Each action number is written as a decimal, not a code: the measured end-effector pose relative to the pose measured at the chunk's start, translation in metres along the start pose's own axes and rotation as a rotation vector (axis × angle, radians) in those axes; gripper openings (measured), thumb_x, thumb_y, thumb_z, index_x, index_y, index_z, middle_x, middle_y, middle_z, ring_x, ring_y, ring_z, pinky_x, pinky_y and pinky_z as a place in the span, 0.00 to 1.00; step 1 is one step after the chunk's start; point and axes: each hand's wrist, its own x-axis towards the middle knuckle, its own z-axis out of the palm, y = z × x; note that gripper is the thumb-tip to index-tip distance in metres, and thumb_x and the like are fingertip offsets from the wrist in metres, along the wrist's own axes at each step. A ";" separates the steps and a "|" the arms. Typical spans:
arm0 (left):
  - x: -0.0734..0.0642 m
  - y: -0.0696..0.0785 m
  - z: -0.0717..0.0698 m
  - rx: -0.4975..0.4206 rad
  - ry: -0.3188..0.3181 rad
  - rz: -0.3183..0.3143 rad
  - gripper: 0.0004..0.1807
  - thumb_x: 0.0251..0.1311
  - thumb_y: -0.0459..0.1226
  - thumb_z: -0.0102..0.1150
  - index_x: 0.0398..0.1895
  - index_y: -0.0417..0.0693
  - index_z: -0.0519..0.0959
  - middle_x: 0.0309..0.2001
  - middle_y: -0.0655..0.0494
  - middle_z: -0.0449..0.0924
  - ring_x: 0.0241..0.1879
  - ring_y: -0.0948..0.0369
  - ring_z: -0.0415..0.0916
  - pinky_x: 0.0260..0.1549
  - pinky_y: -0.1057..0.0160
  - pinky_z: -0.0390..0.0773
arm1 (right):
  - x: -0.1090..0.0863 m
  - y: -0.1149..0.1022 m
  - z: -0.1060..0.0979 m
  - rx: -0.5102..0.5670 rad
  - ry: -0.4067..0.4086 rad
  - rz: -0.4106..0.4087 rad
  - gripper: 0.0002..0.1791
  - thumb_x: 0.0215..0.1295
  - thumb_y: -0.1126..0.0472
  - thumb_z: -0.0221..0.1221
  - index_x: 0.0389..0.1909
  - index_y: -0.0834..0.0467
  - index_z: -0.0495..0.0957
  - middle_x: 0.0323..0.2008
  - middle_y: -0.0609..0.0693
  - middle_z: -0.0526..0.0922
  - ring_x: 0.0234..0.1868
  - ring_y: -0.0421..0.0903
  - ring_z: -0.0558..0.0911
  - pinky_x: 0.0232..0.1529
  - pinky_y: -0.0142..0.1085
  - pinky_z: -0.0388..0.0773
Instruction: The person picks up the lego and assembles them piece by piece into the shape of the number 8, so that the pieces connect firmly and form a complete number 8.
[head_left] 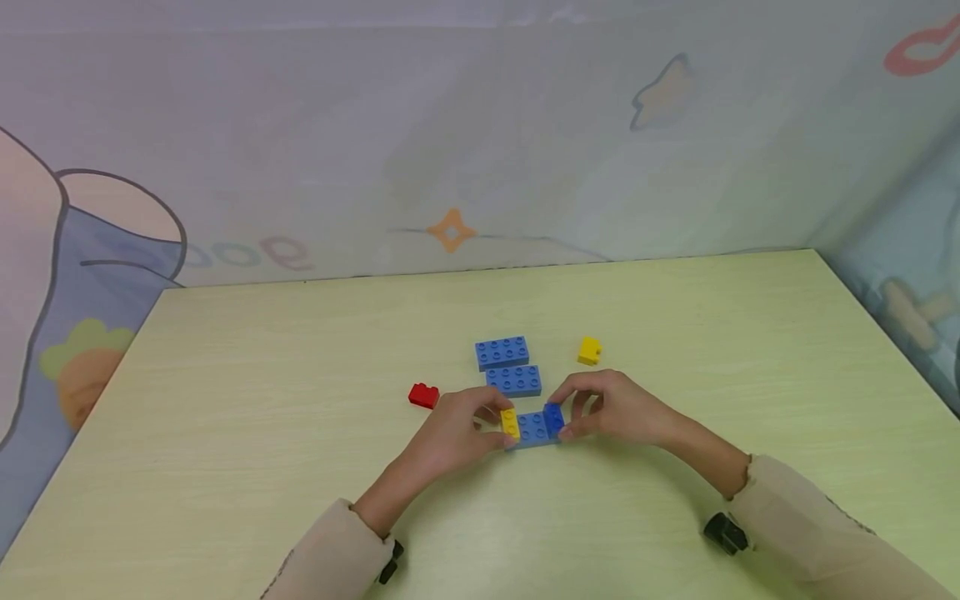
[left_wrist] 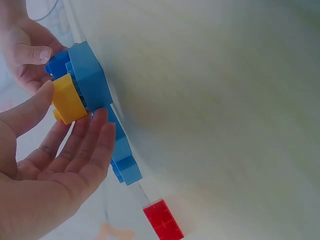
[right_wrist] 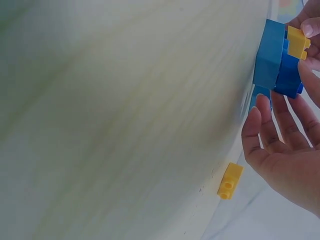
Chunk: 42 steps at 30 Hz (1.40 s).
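My left hand (head_left: 453, 433) pinches a small yellow brick (head_left: 509, 422) between thumb and fingers, at the left end of a light blue brick (head_left: 532, 427). At the right end of that same brick, my right hand (head_left: 618, 408) pinches a dark blue brick (head_left: 554, 420). Studs show between the two small bricks. In the left wrist view, a thin dark gap runs between the yellow brick (left_wrist: 69, 99) and the light blue brick (left_wrist: 91, 75), so I cannot tell whether it is fully seated. The dark blue brick (right_wrist: 288, 75) lies against the studs in the right wrist view.
Two light blue bricks, one farther (head_left: 502, 353) and one nearer (head_left: 513, 382), lie just behind the hands. A red brick (head_left: 423, 395) is beside my left hand. Beyond my right hand sits another yellow brick (head_left: 589, 351). A printed cloth (head_left: 337, 150) hangs behind the table (head_left: 225, 417).
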 end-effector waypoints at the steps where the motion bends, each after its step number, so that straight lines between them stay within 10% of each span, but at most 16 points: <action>1: 0.000 0.000 0.000 -0.004 -0.001 -0.003 0.15 0.50 0.34 0.66 0.43 0.42 0.78 0.39 0.54 0.79 0.42 0.55 0.75 0.40 0.60 0.76 | 0.000 0.000 0.000 0.001 0.000 0.001 0.16 0.50 0.64 0.67 0.41 0.62 0.79 0.31 0.53 0.79 0.30 0.48 0.76 0.33 0.34 0.75; 42: 0.005 0.000 -0.002 0.020 -0.023 -0.035 0.16 0.48 0.34 0.67 0.42 0.42 0.78 0.37 0.54 0.79 0.36 0.58 0.74 0.31 0.66 0.73 | 0.008 0.000 -0.006 -0.051 -0.020 -0.048 0.13 0.58 0.62 0.61 0.42 0.63 0.78 0.37 0.49 0.81 0.34 0.44 0.77 0.37 0.34 0.76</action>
